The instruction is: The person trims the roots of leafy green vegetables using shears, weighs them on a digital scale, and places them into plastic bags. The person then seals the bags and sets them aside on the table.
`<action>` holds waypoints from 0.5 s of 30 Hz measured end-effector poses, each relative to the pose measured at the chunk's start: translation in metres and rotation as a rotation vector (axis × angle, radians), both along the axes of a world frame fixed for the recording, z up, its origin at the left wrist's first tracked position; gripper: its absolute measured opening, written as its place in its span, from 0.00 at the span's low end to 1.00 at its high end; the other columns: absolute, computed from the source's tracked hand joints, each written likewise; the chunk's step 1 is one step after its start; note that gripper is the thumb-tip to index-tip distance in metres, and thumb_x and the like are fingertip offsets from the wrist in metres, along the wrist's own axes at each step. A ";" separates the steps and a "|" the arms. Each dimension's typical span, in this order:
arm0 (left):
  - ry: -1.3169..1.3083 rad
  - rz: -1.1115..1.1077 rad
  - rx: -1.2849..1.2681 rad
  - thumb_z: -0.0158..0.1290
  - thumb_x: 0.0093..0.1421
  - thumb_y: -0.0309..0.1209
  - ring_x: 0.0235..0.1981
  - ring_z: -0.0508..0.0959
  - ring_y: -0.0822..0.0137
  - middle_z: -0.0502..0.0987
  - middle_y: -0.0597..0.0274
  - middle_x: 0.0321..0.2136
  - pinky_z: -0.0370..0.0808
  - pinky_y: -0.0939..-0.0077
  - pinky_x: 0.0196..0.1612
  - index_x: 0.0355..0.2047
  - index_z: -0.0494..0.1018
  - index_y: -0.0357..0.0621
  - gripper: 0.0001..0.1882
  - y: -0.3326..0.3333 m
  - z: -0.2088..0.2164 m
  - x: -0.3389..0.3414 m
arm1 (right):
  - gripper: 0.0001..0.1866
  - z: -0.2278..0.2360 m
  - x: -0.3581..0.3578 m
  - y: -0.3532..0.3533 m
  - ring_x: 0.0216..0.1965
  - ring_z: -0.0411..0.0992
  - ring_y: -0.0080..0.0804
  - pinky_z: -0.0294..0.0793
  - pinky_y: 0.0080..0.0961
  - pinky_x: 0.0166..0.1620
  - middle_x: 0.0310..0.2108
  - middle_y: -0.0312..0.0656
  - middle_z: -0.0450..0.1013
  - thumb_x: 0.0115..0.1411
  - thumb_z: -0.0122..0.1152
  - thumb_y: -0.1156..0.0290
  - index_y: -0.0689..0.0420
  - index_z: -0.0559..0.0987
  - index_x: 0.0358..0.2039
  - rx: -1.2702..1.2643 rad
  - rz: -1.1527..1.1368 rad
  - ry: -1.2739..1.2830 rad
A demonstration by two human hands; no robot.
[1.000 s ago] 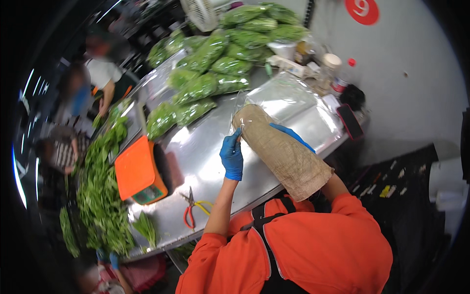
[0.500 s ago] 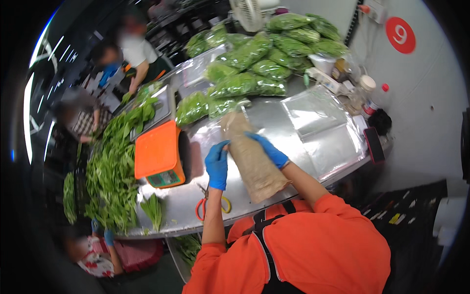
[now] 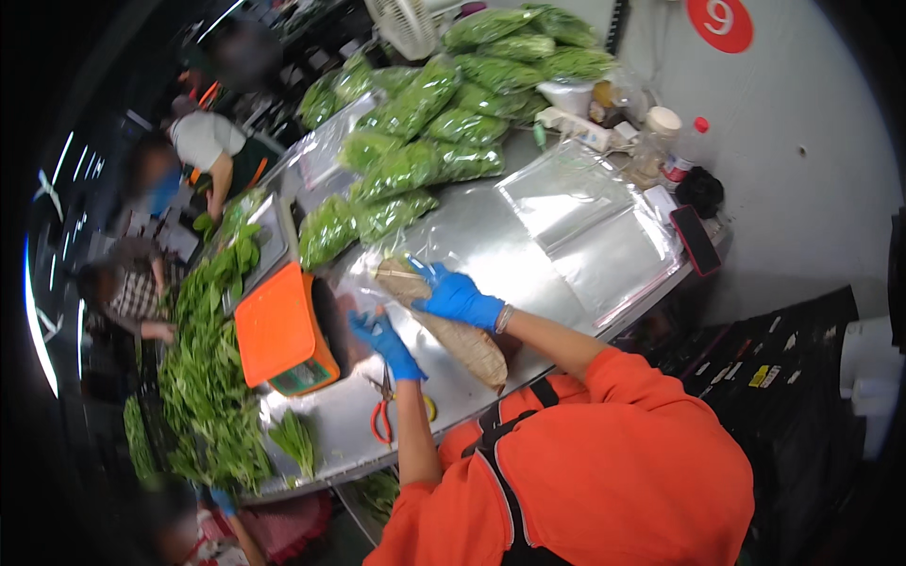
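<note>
A long tan bundle (image 3: 469, 347), like brown paper folded or rolled up, lies slantwise between my hands over the metal table. My right hand (image 3: 460, 297), in a blue glove, grips its upper part, with one finger stretched along it. To the left, my left hand (image 3: 387, 344), gloved in blue too, has its fingers apart and appears clear of the bundle. Clear plastic film (image 3: 373, 269) shows by the bundle's far end; whether it covers the bundle I cannot tell. Beside my left wrist, scissors (image 3: 381, 415) with red and yellow handles rest on the table.
An orange scale (image 3: 278, 325) stands left, beside heaped leafy greens (image 3: 203, 377). Bagged greens (image 3: 406, 170) are piled at the back. Flat clear bags (image 3: 585, 236) lie right, near a phone (image 3: 695, 240), jars and a bottle (image 3: 687, 151). Other people work along the left side.
The bundle has turned and looks narrower. My left hand has come off it and moved left, fingers spreading. My right hand has shifted over its upper part. The whole view has swung.
</note>
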State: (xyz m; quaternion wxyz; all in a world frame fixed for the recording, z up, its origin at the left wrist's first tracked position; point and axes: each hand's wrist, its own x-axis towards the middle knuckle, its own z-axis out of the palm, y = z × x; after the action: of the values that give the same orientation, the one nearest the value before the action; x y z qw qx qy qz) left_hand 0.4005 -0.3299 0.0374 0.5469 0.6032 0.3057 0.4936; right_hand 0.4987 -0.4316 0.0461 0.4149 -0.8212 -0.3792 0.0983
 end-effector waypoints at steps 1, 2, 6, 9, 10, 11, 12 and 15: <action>-0.015 -0.347 -0.398 0.41 0.58 0.47 0.41 0.67 0.65 0.66 0.59 0.42 0.65 0.75 0.46 0.51 0.59 0.40 0.28 -0.008 -0.004 -0.004 | 0.44 0.006 -0.002 -0.002 0.34 0.69 0.51 0.70 0.39 0.35 0.40 0.55 0.64 0.45 0.54 0.45 0.48 0.50 0.59 -0.012 0.014 0.018; 0.078 -0.615 -0.801 0.35 0.58 0.55 0.47 0.65 0.63 0.63 0.56 0.49 0.62 0.70 0.52 0.54 0.56 0.39 0.34 -0.017 -0.007 -0.009 | 0.44 0.009 -0.006 -0.001 0.34 0.70 0.51 0.70 0.40 0.35 0.40 0.55 0.65 0.44 0.55 0.46 0.48 0.51 0.59 -0.020 0.036 0.037; -0.196 -1.012 -1.129 0.31 0.54 0.64 0.54 0.59 0.59 0.57 0.56 0.54 0.55 0.62 0.57 0.57 0.50 0.44 0.41 -0.059 -0.072 -0.022 | 0.41 -0.009 -0.005 0.024 0.32 0.71 0.49 0.70 0.40 0.35 0.40 0.54 0.67 0.40 0.62 0.58 0.49 0.57 0.56 -0.116 0.175 -0.251; 0.075 -1.221 -0.918 0.33 0.49 0.67 0.52 0.63 0.59 0.59 0.57 0.53 0.61 0.57 0.52 0.57 0.50 0.47 0.44 -0.077 -0.056 -0.036 | 0.39 -0.005 0.003 0.030 0.32 0.71 0.50 0.71 0.38 0.33 0.42 0.55 0.66 0.41 0.61 0.64 0.51 0.58 0.56 -0.102 0.146 -0.265; 0.125 -1.260 -1.158 0.33 0.49 0.68 0.51 0.64 0.59 0.60 0.56 0.52 0.63 0.55 0.51 0.56 0.51 0.47 0.45 -0.075 -0.049 -0.048 | 0.39 -0.006 0.000 0.031 0.32 0.71 0.50 0.71 0.37 0.32 0.42 0.56 0.66 0.42 0.60 0.64 0.52 0.57 0.56 -0.019 0.146 -0.298; 0.220 -1.174 -1.118 0.33 0.50 0.67 0.50 0.64 0.59 0.60 0.56 0.52 0.63 0.57 0.50 0.55 0.51 0.47 0.43 -0.064 -0.055 -0.051 | 0.39 -0.003 -0.001 0.032 0.32 0.71 0.50 0.72 0.36 0.31 0.43 0.56 0.66 0.42 0.60 0.65 0.53 0.57 0.56 0.065 0.134 -0.334; 0.309 -1.080 -1.075 0.33 0.51 0.66 0.49 0.64 0.59 0.60 0.56 0.52 0.63 0.59 0.50 0.55 0.52 0.47 0.42 -0.049 -0.064 -0.052 | 0.39 0.008 -0.006 0.033 0.32 0.71 0.50 0.71 0.36 0.31 0.43 0.56 0.66 0.43 0.59 0.65 0.54 0.56 0.56 0.030 0.126 -0.325; 0.032 -0.752 -1.175 0.36 0.55 0.60 0.48 0.65 0.62 0.61 0.55 0.51 0.64 0.63 0.50 0.52 0.56 0.46 0.35 -0.018 -0.057 -0.060 | 0.38 0.031 -0.020 0.023 0.33 0.70 0.51 0.71 0.37 0.32 0.45 0.54 0.65 0.44 0.59 0.65 0.56 0.56 0.56 -0.012 0.070 -0.335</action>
State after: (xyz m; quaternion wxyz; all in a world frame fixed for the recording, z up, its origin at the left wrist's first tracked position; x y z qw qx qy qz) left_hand 0.3406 -0.3480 -0.0200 0.9117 0.2797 0.3006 0.0147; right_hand 0.4783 -0.4083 0.0770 0.3373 -0.8150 -0.4706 -0.0232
